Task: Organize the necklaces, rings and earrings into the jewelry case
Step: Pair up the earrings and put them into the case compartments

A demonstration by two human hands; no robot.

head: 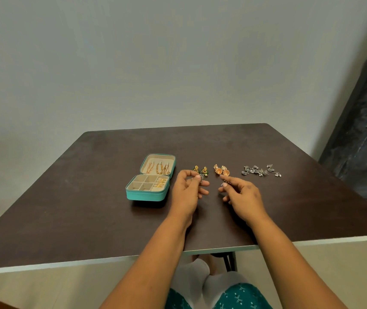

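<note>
So there's a dark brown table (89,197) with a little teal jewelry case (150,178) lying open on it, left of centre. The lid is flipped back on the far side and has a few gold necklaces (159,167) laid out in it. The near half has beige compartments, and gold rings (161,182) sit in the slots along its right side; the other compartments look bare. Both hands are up over the table just right of the case. The left hand (188,190) has thumb and forefinger pinched on a small silvery earring (201,180), with the other fingers loosely curled underneath. The right hand (242,195) is pinching something tiny and silvery (223,184) at its fingertips too, too small to say what exactly, with the rest of its fingers relaxed and slightly spread. Just beyond the left hand's fingers is a yellow and green pair of earrings (200,170) on the table. Right of those, near the right hand's fingertips, sits a copper-orange pair of earrings (221,170). Further right, well apart from the hands, is a cluster of dark silver earrings (260,171). A grey wall (155,63) is behind the table.
</note>
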